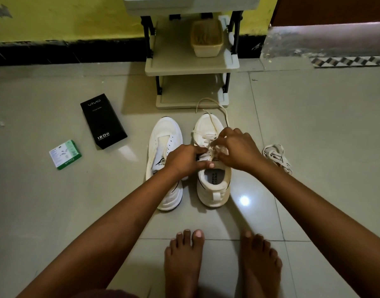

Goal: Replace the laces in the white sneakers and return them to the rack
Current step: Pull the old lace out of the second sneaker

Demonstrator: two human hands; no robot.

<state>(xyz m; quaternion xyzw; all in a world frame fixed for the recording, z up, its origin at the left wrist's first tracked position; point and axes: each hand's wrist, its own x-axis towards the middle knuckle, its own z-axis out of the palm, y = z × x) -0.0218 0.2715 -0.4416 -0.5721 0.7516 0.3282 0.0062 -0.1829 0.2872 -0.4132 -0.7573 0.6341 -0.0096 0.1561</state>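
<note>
Two white sneakers stand side by side on the tiled floor, toes toward the rack [191, 65]. The left sneaker [164, 147] has no lace and its tongue lies bare. The right sneaker [212, 186] carries a cream lace [211, 117] whose loose ends trail off past the toe. My left hand [184, 160] pinches the lace at the upper eyelets, thumb on the tongue. My right hand [236, 149] pinches the same lace from the other side. A loose bundle of cream lace [276, 157] lies on the floor to the right.
A black phone box [103, 121] and a small green-and-white box [65, 154] lie on the floor at the left. A beige basket [207, 38] sits on the rack's middle shelf. My bare feet [221, 265] rest just behind the sneakers.
</note>
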